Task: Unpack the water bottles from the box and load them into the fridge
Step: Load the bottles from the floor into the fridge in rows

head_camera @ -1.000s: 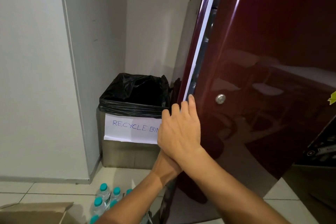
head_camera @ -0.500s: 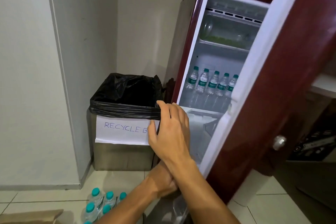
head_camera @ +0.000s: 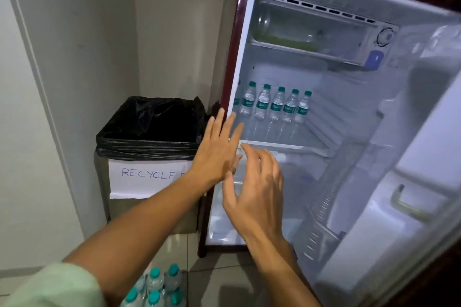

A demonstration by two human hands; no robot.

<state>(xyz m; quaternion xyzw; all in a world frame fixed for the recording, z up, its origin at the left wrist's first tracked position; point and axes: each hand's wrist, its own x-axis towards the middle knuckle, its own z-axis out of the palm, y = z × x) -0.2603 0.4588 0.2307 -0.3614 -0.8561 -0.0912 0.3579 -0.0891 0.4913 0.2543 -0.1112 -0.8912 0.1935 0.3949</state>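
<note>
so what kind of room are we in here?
Probably an office pantry or break corner, not a home kitchen: a small maroom fridge stocked only with water bottles, a bin with a handwritten "RECYCLE" label, plain walls and tiled floor.

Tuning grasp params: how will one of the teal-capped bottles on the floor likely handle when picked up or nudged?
The floor bottles look small, clear and full, so probably light but dense for their size. Thin plastic likely flexes under a hard squeeze. Tall and narrow like the row on the fridge shelf, so apt to tip if pushed high, then roll. Both the left hand and right hand are empty now.
</note>
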